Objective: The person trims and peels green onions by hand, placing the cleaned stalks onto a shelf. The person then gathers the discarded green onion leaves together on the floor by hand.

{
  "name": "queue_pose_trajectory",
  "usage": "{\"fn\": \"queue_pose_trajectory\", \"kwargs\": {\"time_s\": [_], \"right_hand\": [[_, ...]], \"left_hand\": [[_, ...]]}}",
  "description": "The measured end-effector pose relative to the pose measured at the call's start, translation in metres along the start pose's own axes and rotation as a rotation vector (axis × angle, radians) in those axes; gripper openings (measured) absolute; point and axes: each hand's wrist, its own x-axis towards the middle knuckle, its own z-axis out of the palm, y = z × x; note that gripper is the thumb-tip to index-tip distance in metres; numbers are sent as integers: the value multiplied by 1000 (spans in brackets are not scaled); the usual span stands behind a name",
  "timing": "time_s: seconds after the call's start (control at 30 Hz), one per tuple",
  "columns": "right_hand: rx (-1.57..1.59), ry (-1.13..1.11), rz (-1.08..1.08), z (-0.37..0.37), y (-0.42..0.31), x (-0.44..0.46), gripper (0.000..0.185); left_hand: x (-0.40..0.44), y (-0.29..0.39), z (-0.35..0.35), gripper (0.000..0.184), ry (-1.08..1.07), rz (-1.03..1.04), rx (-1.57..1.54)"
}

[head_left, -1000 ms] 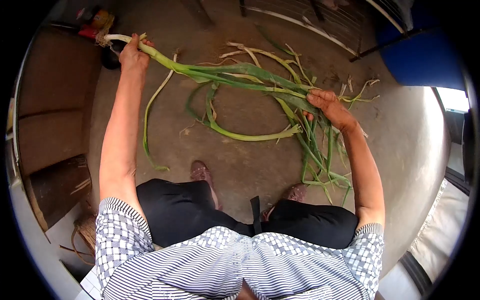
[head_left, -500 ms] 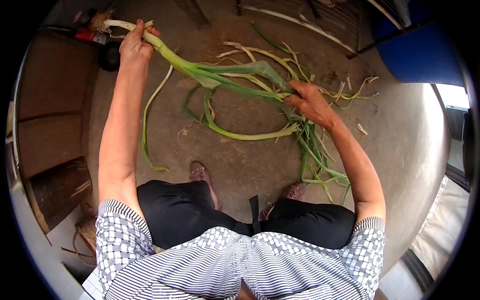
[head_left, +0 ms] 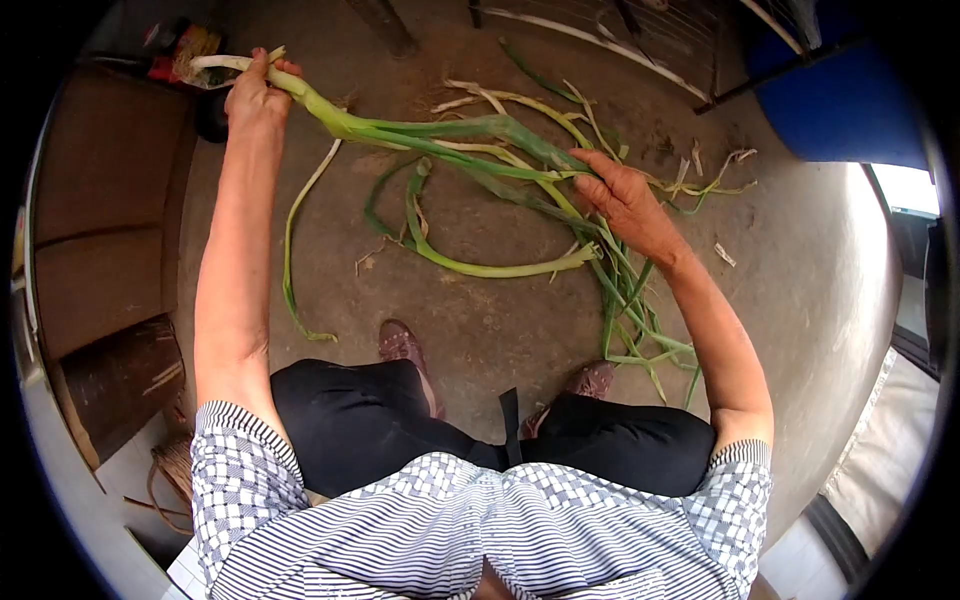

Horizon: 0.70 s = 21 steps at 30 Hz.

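Holding green onion [head_left: 340, 122] near root end [head_left: 220, 62] in left grip [head_left: 257, 97], touching leaves [head_left: 480, 128] with right grip [head_left: 632, 208], can't tell how firmly. Likely light, floppy-leaved; best held by stiffer stalk [head_left: 312, 101].

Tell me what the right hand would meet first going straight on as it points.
Likely the green leaves of the stalk in the left hand, close by the right hand; depth unclear.

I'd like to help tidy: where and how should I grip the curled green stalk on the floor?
Probably pinch the curled stalk by its thick, bowed lower stretch, from above on the wearer's side: bare floor borders it there, while its pale end sits by tangled leaves below the right hand.
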Motion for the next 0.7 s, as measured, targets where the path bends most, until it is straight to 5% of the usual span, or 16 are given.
{"fn": "queue_pose_trajectory", "kwargs": {"time_s": [0.1, 0.3, 0.4, 0.6, 0.7], "right_hand": [[-134, 114, -206, 7, 6, 4, 39], [360, -249, 196, 18, -4, 23, 27], [433, -162, 221, 19, -4, 23, 17], [373, 2, 269, 17, 0, 3, 21], [73, 5, 241, 30, 35, 6, 19]], "left_hand": [[-10, -5, 7, 12, 52, 23, -40], [-7, 0, 9, 12, 21, -25, -73], [-11, 3, 12, 12, -6, 19, -65], [-26, 18, 23, 9, -311, 113, -45], [-48, 13, 43, 9, -391, 201, 49]]}}
